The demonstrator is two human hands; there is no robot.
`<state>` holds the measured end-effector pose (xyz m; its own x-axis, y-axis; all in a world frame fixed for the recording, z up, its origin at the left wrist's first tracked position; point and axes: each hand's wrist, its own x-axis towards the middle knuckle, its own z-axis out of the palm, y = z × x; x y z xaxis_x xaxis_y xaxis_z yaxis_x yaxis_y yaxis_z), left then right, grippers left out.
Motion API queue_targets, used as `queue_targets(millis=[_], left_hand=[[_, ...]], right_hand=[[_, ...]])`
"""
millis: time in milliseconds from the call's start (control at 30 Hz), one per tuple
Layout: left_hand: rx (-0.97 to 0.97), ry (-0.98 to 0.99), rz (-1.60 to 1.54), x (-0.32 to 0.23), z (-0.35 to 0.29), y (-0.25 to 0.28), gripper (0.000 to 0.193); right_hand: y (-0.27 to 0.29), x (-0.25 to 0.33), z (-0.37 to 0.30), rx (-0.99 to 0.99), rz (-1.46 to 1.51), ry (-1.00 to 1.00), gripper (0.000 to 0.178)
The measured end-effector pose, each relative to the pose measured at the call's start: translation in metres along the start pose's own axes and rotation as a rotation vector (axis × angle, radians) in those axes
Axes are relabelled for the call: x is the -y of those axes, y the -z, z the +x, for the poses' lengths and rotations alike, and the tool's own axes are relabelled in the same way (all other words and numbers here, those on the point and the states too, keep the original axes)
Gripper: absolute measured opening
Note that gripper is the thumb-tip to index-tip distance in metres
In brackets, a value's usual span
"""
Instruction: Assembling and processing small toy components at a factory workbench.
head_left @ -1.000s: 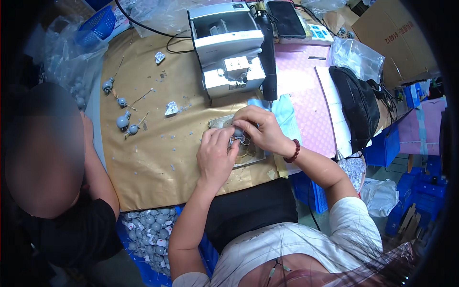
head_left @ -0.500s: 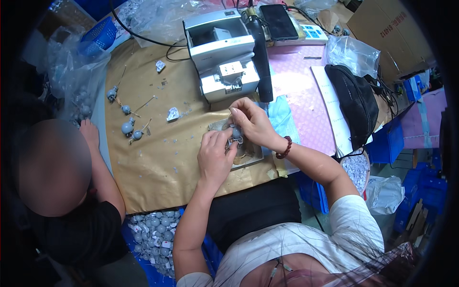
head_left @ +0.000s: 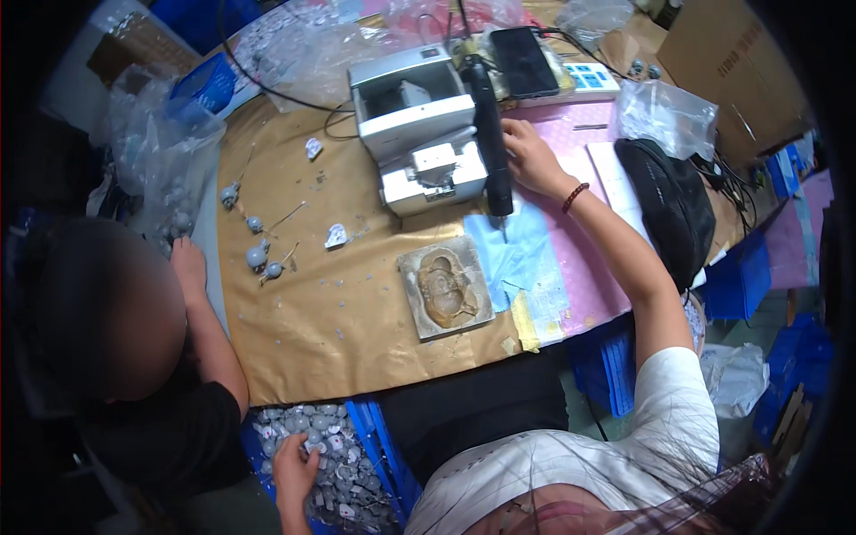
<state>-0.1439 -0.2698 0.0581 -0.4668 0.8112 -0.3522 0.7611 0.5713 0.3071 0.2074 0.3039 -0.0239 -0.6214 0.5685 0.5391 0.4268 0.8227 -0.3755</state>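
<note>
My left hand (head_left: 294, 465) is over a blue bin at the table's front left, thumb and fingers apart among small grey ball-shaped pieces (head_left: 355, 486). Whether it still touches one is hard to make out. My right hand (head_left: 533, 160) has its fingers curled at the right side of a black rod-shaped handpiece (head_left: 489, 143); its fingertips are partly hidden there. A square grey mould (head_left: 410, 299) with a brownish figure-shaped hollow lies in front of me, with neither hand on it and no grey piece in it.
A silver-white machine (head_left: 419, 125) stands behind the mould, beside a phone (head_left: 523, 61). Several grey pieces (head_left: 257, 256) on thin stems lie left on the brown table cover (head_left: 312, 330). A co-worker's arm (head_left: 209, 312) rests at the left edge. A black pouch (head_left: 664, 209) lies right.
Both hands have left the mould, where they held a grey ball-shaped piece. My left hand moved down-left to the bin, my right hand up-right to the handpiece.
</note>
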Motion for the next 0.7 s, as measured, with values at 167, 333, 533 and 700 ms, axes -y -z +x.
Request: queue_targets(millis=[167,333,533,700], left_hand=[[0.075,0.173,0.111,0.069,-0.042,-0.005,0.035],[0.012,0.079,0.302,0.053,-0.012,0.021,0.031],[-0.429,-0.314,0.06,-0.111,0.152,0.024,0.023],[-0.627,-0.338,-0.033,-0.193,0.267,-0.01,0.027]], right_hand=[[-0.018,-0.02,0.016,0.106,-0.087,0.101,0.026],[-0.027,-0.021,0.019,0.024,-0.036,0.11,0.025],[-0.026,-0.016,0.019,0.033,0.005,-0.014,0.026],[-0.024,-0.011,0.019,0.11,-0.009,0.007,0.028]])
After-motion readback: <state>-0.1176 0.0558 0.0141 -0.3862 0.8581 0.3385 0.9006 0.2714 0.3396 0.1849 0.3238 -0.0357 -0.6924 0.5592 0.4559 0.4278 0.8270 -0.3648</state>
